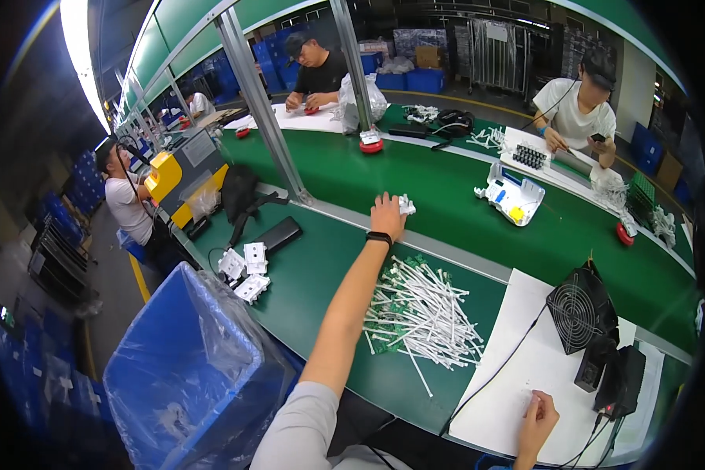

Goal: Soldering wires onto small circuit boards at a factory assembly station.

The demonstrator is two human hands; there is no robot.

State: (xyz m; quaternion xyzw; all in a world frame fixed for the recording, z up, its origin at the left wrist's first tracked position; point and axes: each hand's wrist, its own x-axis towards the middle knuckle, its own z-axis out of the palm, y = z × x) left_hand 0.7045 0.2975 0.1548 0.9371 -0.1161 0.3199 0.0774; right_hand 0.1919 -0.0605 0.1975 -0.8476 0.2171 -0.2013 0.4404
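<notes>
My left hand [388,216] reaches over the near rail onto the green conveyor belt [454,196], its fingers closed around a small white plastic part [406,205] that shows beside the thumb. Below that arm, a pile of white cables [431,313] with green circuit boards lies on the green bench. Low over the white sheet [497,352], my right hand [539,419] is closed, thumb and fingertips together. Whatever it may hold is hidden. Nearby stand a black fan [576,311] with a round wire guard and a black power unit [628,380] with a red light.
White plastic housings [247,270] and a black box [279,235] lie on the bench's left. A plastic-lined blue bin [188,368] stands beside it. An open white case [513,194] sits on the belt. A metal post [262,110] rises from the rail. Co-workers sit across the belt.
</notes>
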